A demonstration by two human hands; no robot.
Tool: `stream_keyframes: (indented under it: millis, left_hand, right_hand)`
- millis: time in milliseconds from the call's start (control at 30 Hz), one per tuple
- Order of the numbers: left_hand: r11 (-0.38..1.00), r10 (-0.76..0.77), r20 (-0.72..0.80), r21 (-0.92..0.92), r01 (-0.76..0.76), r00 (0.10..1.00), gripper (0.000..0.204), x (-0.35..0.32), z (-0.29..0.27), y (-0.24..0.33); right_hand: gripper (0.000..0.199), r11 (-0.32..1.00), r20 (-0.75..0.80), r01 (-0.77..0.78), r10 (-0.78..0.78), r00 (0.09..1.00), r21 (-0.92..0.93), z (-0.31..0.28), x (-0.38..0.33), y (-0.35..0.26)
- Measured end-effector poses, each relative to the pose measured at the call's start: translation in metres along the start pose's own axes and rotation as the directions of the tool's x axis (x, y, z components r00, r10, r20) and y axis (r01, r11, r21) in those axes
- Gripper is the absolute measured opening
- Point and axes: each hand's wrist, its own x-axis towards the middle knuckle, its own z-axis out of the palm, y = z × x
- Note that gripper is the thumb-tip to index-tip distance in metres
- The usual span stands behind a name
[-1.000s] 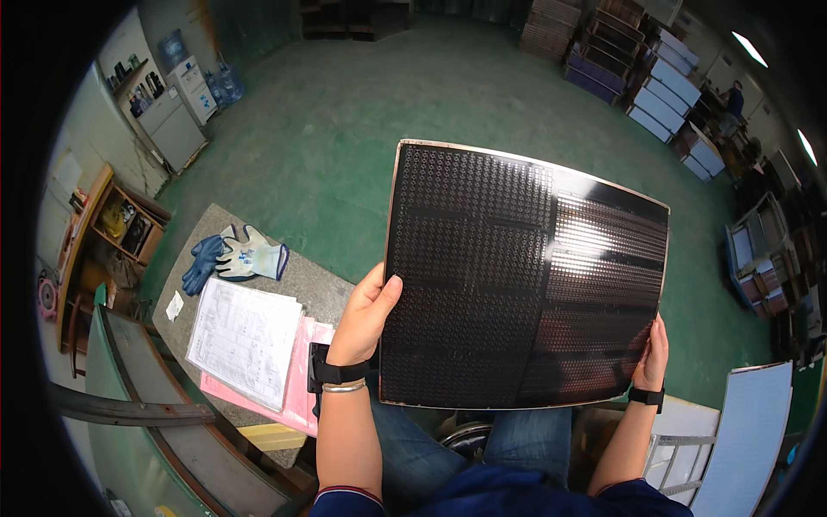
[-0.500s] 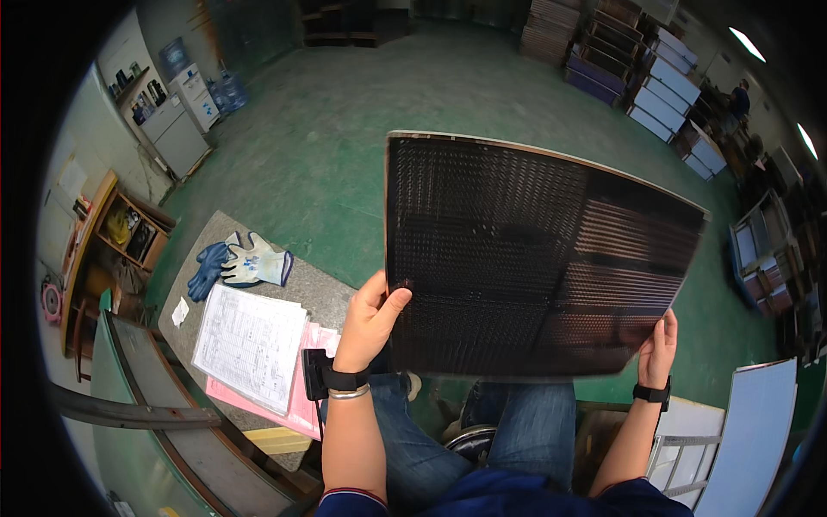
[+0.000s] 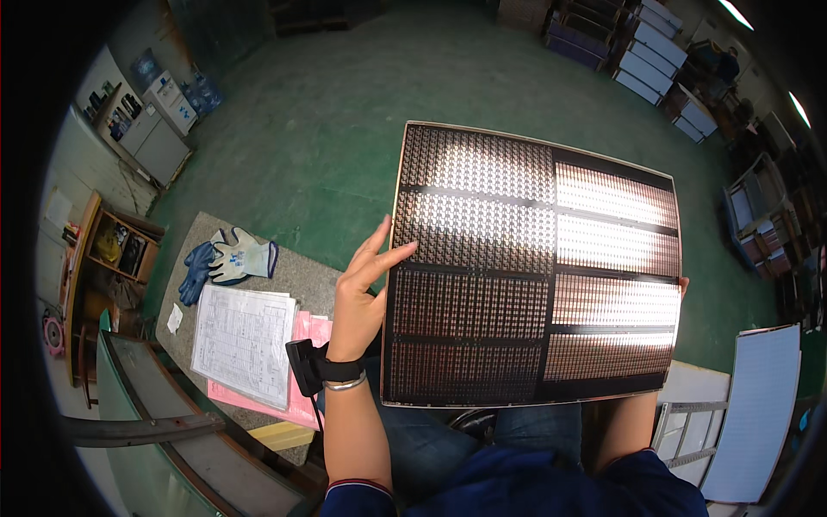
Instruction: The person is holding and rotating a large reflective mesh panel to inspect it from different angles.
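A large dark circuit board panel with rows of copper-coloured patterns is held up in front of me, its face tilted so that light glares off the upper and right blocks. My left hand grips its left edge, one digit over the front face and another finger stretched along the edge. Most of my right hand is hidden behind the panel; only a bit of finger shows at the right edge, with the forearm below. Left of my left hand, a granite-like table bears printed papers and pink sheets.
A white work glove and a blue one lie on the table. A metal-framed rack stands lower left. Beside me on the right are a metal frame and a tall pale board. Stacked boards stand far right.
The panel has tipped toward me and its face now catches bright light. My left hand has moved up along the edge; my right hand has gone mostly behind the panel.
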Motion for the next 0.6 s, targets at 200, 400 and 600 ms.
stream_keyframes:
  millis: [200, 400, 600]
  left_hand:
    - [0.997, 0.013, 0.043, -0.076, -0.009, 0.999, 0.033, 0.001, 0.001, 0.000]
    - [0.999, 0.050, 0.044, -0.011, -0.050, 0.998, 0.030, -0.001, -0.005, 0.000]
    - [0.994, 0.050, 0.014, -0.098, -0.049, 0.999, 0.027, -0.004, -0.007, -0.008]
  right_hand:
    - [0.054, 0.999, -0.051, 0.001, -0.003, 0.999, -0.039, 0.004, 0.000, 0.006]
    - [0.054, 0.999, -0.053, -0.007, 0.004, 0.999, -0.046, 0.005, 0.005, 0.013]
    - [0.055, 0.999, -0.061, -0.009, 0.006, 0.998, -0.040, 0.007, 0.009, 0.017]
